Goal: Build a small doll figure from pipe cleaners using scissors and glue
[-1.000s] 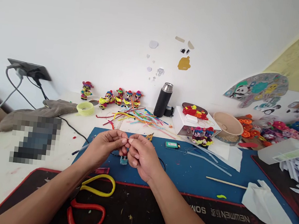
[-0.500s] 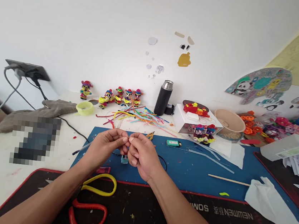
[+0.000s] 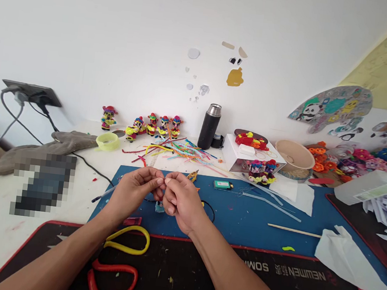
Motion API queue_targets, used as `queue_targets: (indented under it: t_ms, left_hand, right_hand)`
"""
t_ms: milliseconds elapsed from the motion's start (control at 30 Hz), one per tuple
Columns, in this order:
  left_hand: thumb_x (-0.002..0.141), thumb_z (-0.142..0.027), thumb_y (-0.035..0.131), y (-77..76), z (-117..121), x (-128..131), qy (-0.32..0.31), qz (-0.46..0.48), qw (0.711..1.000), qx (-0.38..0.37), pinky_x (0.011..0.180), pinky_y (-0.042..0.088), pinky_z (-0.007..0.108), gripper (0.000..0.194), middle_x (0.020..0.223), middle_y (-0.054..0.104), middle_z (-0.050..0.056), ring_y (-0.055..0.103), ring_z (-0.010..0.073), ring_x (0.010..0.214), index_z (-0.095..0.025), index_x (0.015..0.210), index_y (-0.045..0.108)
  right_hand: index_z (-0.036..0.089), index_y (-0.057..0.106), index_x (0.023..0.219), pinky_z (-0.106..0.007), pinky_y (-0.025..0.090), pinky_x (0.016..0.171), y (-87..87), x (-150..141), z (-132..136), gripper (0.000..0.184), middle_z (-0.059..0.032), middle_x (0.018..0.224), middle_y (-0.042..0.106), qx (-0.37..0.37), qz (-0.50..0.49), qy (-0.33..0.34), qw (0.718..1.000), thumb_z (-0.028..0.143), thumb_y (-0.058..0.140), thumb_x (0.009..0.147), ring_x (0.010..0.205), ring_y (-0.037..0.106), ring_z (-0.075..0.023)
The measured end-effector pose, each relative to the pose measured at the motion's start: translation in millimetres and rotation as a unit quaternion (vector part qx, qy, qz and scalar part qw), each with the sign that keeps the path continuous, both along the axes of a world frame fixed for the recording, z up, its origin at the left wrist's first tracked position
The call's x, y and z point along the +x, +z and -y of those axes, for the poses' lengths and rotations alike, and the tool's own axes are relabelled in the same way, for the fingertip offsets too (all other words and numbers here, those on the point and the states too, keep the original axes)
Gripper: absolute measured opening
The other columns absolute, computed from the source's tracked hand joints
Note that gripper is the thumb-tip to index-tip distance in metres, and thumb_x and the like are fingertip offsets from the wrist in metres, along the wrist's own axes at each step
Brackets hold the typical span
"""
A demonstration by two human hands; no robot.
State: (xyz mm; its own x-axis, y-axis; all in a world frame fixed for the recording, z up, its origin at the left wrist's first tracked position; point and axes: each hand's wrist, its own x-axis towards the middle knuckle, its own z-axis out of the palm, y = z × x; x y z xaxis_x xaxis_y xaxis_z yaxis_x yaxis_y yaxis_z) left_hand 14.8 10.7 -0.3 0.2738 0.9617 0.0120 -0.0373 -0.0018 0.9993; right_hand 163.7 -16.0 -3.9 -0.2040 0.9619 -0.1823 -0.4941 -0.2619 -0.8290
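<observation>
My left hand (image 3: 137,191) and my right hand (image 3: 184,201) meet fingertip to fingertip above the blue mat (image 3: 239,229). Thumb and forefinger of each are pinched together, and whatever lies between them is too small to name. The right hand's other fingers are curled in. Just under the hands, partly hidden by them, shows a small light-blue piece (image 3: 160,207) on the mat. Nearer to me, the yellow handle (image 3: 148,242) and red handle (image 3: 135,279) of a cutting tool stick out beside my left forearm, which covers the rest of it.
Several small colourful figures (image 3: 164,126) stand by the wall, with scattered fuzzy stems (image 3: 179,150) before them. A black flask (image 3: 209,127), a white box (image 3: 247,159) and a beige bowl (image 3: 295,155) stand at the back. A wooden stick (image 3: 292,230) and tissue (image 3: 348,260) lie right.
Both hands keep the same fingertip pinch, almost unmoved. The whole view has shifted slightly, so the background sits a little further left.
</observation>
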Motion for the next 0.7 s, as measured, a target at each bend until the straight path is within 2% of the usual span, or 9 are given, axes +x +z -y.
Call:
queue_targets:
  t_ms: [467, 700]
  left_hand:
    - [0.073, -0.041, 0.088, -0.6, -0.3, 1.9, 0.014, -0.023, 1.000, 0.003, 0.056, 0.055, 0.026, 0.032, 0.059, 0.071, -0.002, 0.066, 0.0155, 0.054, -0.019, 0.078, 0.066]
    - [0.073, -0.045, 0.089, 8.1, -0.6, -2.7, -0.014, -0.019, 1.000, -0.008, 0.058, 0.057, 0.027, 0.033, 0.062, 0.073, 0.000, 0.067, 0.0164, 0.056, -0.017, 0.081, 0.072]
  right_hand:
    - [0.024, 0.050, 0.085, -0.018, 0.021, 0.035, -6.2, -0.9, -3.1, 0.026, 0.0156, 0.041, 0.037, 0.000, 0.000, -0.005, 1.000, 0.038, 0.070, 0.078, 0.031, 0.033, -0.0060]
    - [0.023, 0.052, 0.086, -0.018, 0.025, 0.034, -1.1, 4.6, -2.9, 0.022, 0.0149, 0.043, 0.041, 0.034, 0.048, -0.004, 0.998, 0.037, 0.067, 0.080, 0.030, 0.035, -0.0063]
